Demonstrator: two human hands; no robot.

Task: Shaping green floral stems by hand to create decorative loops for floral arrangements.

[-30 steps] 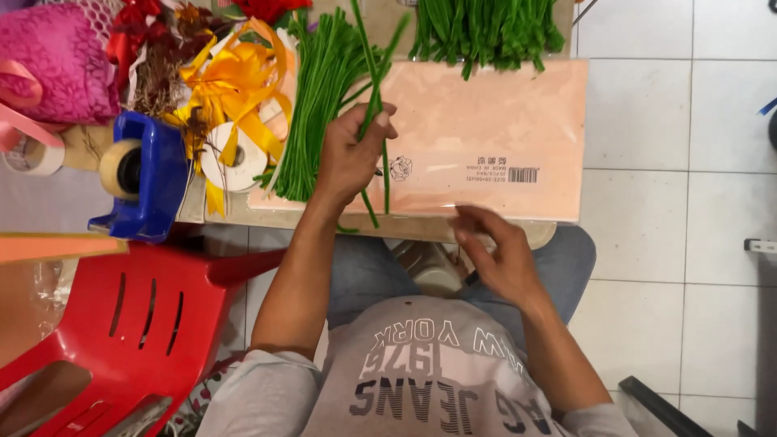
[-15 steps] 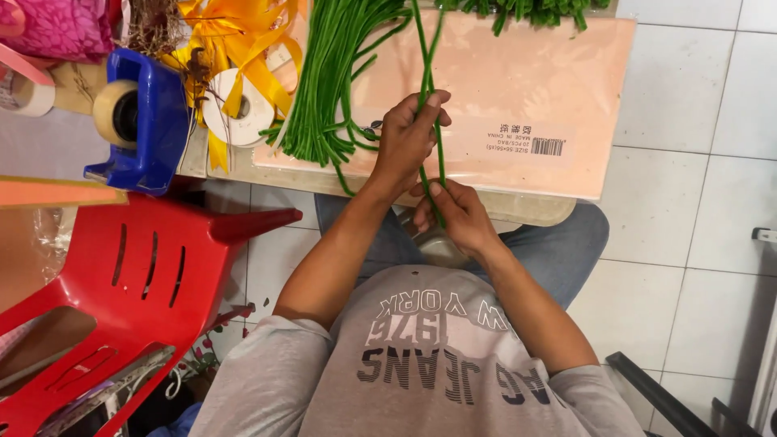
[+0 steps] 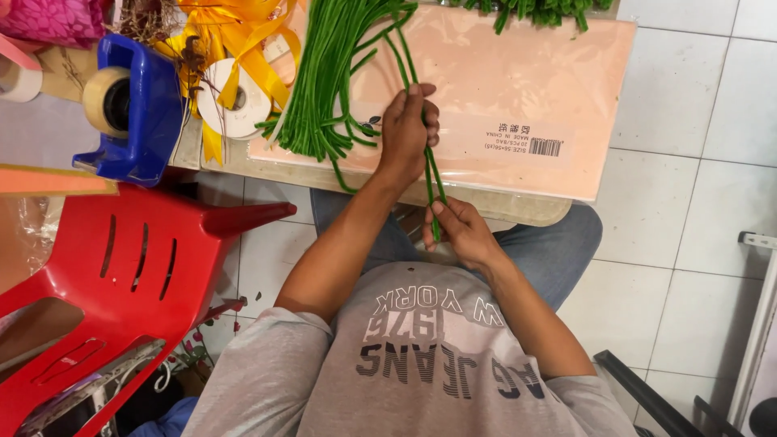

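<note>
Looking down from my head, I see my left hand (image 3: 409, 129) closed around a few thin green stems (image 3: 429, 174). It holds them over the pink pack (image 3: 518, 89) on the bench (image 3: 518, 209). My right hand (image 3: 461, 231) is lower, just past the bench edge and over my lap. It pinches the bottom ends of the same stems.

So a few stems are picked out and both hands hold them. Most stems are not picked yet. They lie in a big pile (image 3: 324, 89) on the pack, just left of my left hand. A blue tape holder (image 3: 133, 105), yellow ribbon (image 3: 235, 32) and a red chair (image 3: 105, 267) are further left.

A second ago only my left hand was on the stems, and my right hand was down by my lap. Now my right hand has come up and grips them too.
</note>
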